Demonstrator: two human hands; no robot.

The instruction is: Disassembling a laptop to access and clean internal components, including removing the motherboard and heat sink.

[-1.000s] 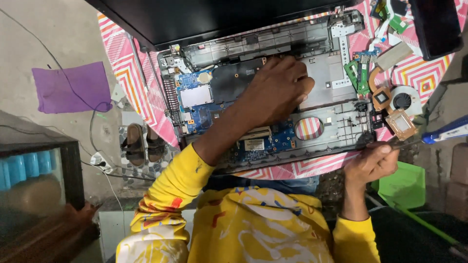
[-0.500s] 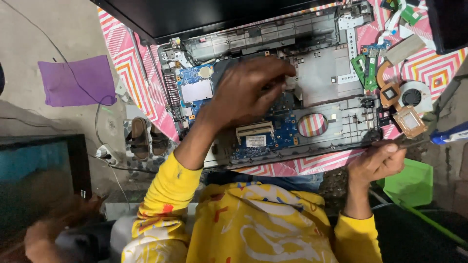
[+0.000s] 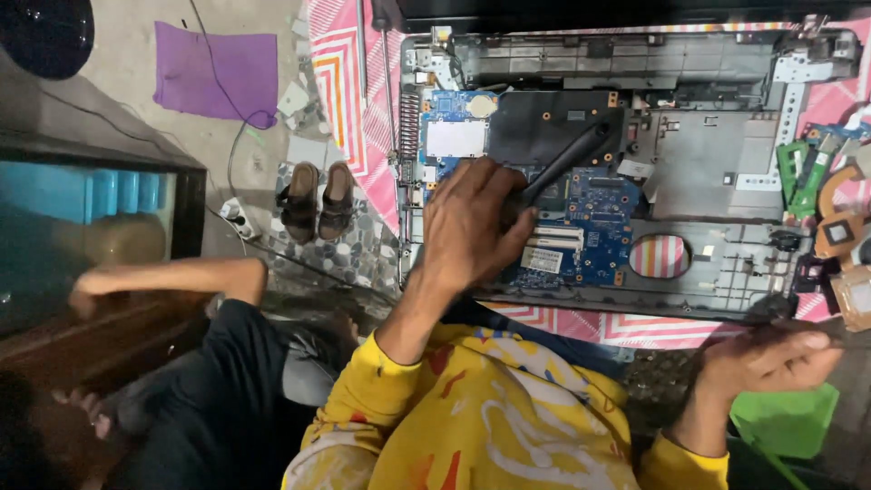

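Head-worn view, steeply downward, close

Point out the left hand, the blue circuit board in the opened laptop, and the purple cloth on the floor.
left hand (image 3: pixel 472 227), head view, on the back of the hand.
blue circuit board (image 3: pixel 599 195), head view, on its bare blue middle.
purple cloth (image 3: pixel 213 68), head view, on its centre.

Right hand (image 3: pixel 767 363) blurred; its tool unclear

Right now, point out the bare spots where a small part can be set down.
Bare: the grey panel between the black plate and the green sticks, and the floor beside the purple cloth. Crowded: the right edge with the copper parts, and the board under the left hand.
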